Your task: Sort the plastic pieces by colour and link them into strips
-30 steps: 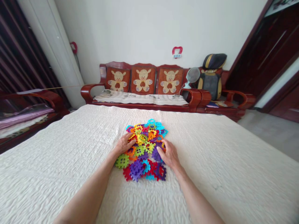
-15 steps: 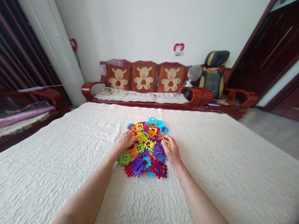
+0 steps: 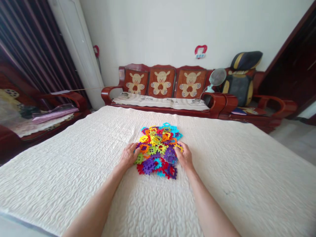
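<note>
A heap of colourful plastic interlocking tiles (image 3: 155, 149) with notched edges lies in the middle of the covered surface. My left hand (image 3: 128, 155) rests at the heap's left edge, thumb and fingers apart, beside a green tile (image 3: 140, 159) and an orange tile (image 3: 144, 148). On the opposite side, my right hand (image 3: 184, 155) touches the heap with thumb and fingers spread around a yellow tile (image 3: 178, 147); I cannot see it being lifted. A purple tile (image 3: 148, 165) and several red and blue ones lie at the near end.
A cream quilted cover (image 3: 81, 158) spreads over the surface. Behind it stands a wooden sofa (image 3: 111, 93) with bear cushions (image 3: 161, 82). A small fan (image 3: 217, 77) and a massage seat (image 3: 238, 89) are at the right, and another wooden chair (image 3: 71, 97) at the left.
My left hand has slid off the tiles toward the heap's near left edge. The right hand stays by the yellow tile. The view has turned slightly left.
</note>
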`<state>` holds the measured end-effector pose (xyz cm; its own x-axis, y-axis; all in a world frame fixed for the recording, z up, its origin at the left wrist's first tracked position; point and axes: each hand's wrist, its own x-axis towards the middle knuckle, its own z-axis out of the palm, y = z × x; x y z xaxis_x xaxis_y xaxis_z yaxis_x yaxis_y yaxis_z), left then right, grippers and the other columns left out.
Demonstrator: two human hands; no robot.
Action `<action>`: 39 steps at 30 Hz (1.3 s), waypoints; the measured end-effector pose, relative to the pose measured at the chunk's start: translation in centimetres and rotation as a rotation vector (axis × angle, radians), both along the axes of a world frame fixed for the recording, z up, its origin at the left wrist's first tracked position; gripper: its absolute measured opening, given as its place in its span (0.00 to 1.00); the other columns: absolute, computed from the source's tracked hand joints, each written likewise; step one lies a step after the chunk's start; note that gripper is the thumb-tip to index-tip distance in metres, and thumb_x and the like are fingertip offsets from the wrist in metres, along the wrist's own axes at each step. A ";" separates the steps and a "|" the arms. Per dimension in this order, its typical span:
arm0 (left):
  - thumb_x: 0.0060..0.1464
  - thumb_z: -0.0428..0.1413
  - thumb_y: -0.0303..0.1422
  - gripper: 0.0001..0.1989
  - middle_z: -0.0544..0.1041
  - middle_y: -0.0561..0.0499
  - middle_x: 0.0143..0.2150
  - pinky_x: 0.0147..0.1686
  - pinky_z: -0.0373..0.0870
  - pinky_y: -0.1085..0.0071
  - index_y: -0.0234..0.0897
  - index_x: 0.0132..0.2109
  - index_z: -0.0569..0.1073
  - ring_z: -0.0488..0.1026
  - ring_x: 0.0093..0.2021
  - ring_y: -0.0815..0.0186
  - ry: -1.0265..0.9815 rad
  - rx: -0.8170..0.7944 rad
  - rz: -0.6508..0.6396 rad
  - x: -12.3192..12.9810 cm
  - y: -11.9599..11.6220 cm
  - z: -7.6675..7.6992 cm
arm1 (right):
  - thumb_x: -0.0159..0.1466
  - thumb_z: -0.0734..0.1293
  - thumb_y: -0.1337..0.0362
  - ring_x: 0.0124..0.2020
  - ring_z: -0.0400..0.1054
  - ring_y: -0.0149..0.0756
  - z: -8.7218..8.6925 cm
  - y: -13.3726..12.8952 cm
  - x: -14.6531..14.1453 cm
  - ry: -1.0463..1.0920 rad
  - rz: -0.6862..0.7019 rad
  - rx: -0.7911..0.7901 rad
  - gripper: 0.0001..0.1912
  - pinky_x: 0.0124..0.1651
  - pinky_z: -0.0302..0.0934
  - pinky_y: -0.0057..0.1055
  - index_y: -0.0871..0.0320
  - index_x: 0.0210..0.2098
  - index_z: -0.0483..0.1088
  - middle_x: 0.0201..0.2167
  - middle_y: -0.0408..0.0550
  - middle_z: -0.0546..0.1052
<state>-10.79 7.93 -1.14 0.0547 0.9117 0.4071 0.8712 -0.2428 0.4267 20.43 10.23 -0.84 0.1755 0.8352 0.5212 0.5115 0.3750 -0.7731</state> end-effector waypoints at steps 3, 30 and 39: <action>0.63 0.44 0.41 0.22 0.74 0.43 0.54 0.57 0.65 0.62 0.37 0.57 0.69 0.71 0.54 0.60 -0.008 0.013 -0.056 0.1 0.4 0.0 | 0.58 0.64 0.56 0.50 0.69 0.45 -0.2 -0.1 -0.1 -0.021 0.003 0.037 0.19 0.55 0.61 0.45 0.57 0.47 0.70 0.46 0.55 0.75; 0.63 0.43 0.42 0.22 0.73 0.43 0.55 0.57 0.65 0.58 0.37 0.56 0.70 0.69 0.56 0.58 0.017 -0.004 -0.061 0.8 0.3 0.8 | 0.57 0.63 0.61 0.53 0.66 0.44 -0.2 -0.2 -0.5 -0.093 0.045 0.060 0.19 0.58 0.60 0.46 0.58 0.47 0.68 0.49 0.56 0.73; 0.61 0.43 0.48 0.27 0.71 0.44 0.60 0.61 0.62 0.60 0.36 0.58 0.70 0.67 0.60 0.59 -0.248 -0.063 -0.104 1.0 0.4 1.6 | 0.56 0.64 0.60 0.55 0.65 0.44 -0.1 0.6 -0.6 0.050 0.091 0.043 0.19 0.59 0.59 0.46 0.56 0.47 0.69 0.51 0.55 0.72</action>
